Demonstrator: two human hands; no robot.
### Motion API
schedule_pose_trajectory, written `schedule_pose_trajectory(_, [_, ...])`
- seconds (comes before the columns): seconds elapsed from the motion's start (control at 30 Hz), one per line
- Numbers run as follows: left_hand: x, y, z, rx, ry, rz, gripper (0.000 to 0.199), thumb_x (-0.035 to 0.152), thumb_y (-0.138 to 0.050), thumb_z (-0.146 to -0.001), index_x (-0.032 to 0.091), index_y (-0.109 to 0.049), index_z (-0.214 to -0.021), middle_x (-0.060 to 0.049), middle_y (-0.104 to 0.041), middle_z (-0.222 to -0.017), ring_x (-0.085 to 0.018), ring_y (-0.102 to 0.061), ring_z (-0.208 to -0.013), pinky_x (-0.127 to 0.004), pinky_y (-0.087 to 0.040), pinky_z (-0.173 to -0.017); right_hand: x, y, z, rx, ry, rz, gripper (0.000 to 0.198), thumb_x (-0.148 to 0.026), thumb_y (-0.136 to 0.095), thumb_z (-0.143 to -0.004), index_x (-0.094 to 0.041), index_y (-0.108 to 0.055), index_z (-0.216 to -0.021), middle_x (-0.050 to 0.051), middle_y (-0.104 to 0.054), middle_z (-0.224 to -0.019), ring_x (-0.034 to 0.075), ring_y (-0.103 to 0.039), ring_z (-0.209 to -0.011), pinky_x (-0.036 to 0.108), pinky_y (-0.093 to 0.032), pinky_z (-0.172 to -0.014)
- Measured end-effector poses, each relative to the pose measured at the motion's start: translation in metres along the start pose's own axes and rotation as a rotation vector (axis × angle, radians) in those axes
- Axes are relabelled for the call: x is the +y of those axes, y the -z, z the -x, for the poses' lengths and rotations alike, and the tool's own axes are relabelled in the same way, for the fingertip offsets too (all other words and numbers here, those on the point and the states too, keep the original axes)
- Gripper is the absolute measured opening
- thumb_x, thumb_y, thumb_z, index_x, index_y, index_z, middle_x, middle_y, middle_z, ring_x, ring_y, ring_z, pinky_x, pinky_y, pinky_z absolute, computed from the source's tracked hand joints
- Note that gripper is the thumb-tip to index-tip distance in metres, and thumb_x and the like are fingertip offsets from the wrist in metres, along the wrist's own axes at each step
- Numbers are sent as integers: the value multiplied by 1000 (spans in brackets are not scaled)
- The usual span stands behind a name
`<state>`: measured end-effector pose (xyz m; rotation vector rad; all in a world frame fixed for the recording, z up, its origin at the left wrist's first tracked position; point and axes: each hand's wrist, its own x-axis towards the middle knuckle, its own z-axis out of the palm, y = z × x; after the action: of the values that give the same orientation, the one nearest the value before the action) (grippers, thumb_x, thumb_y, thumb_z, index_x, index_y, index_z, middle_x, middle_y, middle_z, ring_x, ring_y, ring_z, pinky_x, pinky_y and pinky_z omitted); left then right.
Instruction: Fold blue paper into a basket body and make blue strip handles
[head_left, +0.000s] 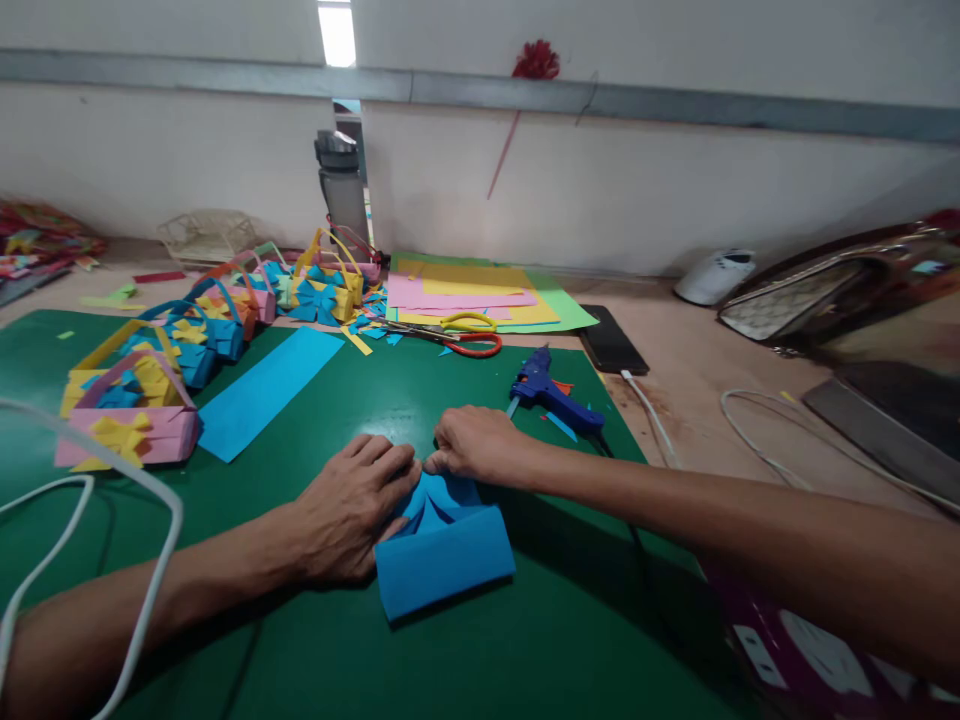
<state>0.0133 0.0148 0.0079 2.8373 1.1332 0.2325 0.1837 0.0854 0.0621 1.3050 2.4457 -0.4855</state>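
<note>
A folded piece of blue paper [446, 565] lies on the green board in front of me, its near flap raised and creased folds meeting behind it. My left hand [360, 510] grips its left side with bent fingers, the thumb down by the flap. At the far edge of the paper, my right hand [472, 442] is closed, with thumb and forefinger pinching the fold. The two hands almost touch there. Just beyond the right hand is a blue glue gun [551, 388] with a glue stick in it.
Several small paper baskets [139, 435] stand at the left, beside a flat blue paper strip [270, 390]. Scissors [469, 335], coloured sheets [480, 290] and a phone [613, 340] lie behind. White cable [169, 500] loops across the left foreground. A bottle [343, 190] stands by the wall.
</note>
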Motion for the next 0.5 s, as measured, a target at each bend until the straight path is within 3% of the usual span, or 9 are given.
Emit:
schedule_pose_trajectory(0.13, [-4, -4, 0, 53, 98, 57, 39, 38, -51, -84, 19, -55, -118, -11, -52, -110, -26, -44, -92, -43, -38, -80, 5, -4, 2, 48, 11, -65, 17, -32, -61, -75, -16, -68, -77, 9, -69, -81, 20, -62, -78, 24, -32, -54])
schedule_pose_trajectory(0.23, [-8, -8, 0, 75, 142, 110, 42, 40, -53, -83, 21, -55, -120, -11, -51, -110, -26, -45, -94, -43, -38, -81, 9, -5, 12, 96, 49, -142, 18, -25, -52, -80, -15, -67, -78, 6, -69, -75, 15, -60, -70, 22, -32, -54])
schedule_pose_trajectory(0.37, [-9, -12, 0, 92, 209, 152, 43, 38, -55, -80, 21, -57, -120, -11, -51, -111, -26, -46, -97, -43, -37, -85, 8, -8, 44, 228, 83, -212, 32, -26, -38, -89, -12, -65, -80, 7, -68, -76, 14, -58, -67, 23, -32, -55])
schedule_pose_trajectory(0.5, [-5, -13, 0, 136, 258, 163, 44, 31, -60, -73, 20, -59, -116, -11, -52, -109, -27, -48, -98, -43, -37, -85, 0, -23, 79, 333, 120, -270, 23, -26, -46, -85, -14, -65, -90, 8, -69, -91, 17, -60, -81, 23, -38, -66])
